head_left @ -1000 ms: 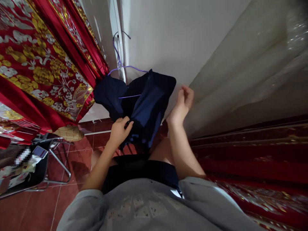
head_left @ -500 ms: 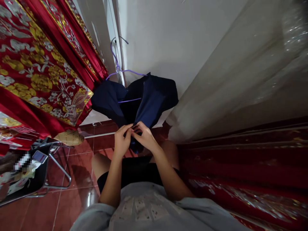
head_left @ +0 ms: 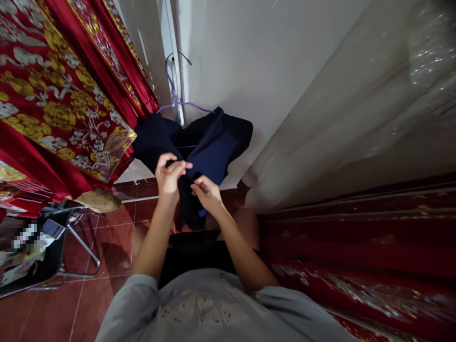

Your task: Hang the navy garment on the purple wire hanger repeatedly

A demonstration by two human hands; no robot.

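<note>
A dark blue shirt (head_left: 217, 147) hangs on a purple hanger (head_left: 195, 105), its collar standing up and its front overlapping below the neck. My left hand (head_left: 168, 176) is raised in front of the shirt's left side, with its fingers loosely bent and apart and nothing visible in them. Lower down and to the right, my right hand (head_left: 209, 194) pinches the front edge of the shirt between thumb and fingers. Its fingertips hide the exact spot they grip. The shirt's lower part falls between my knees.
Red cloth with gold and silver embroidery (head_left: 71, 109) hangs at left. Below it, a black chair (head_left: 53, 259) holds a phone (head_left: 53, 229) and other items. A pale translucent sheet (head_left: 320, 128) and more red cloth (head_left: 356, 247) are at right. The floor has red tiles (head_left: 117, 256).
My hands, together at the shirt's front before, are now apart. The left moved up and left, away from the edge; the right stayed low. The shirt's front has swung leftward and its opening narrowed.
</note>
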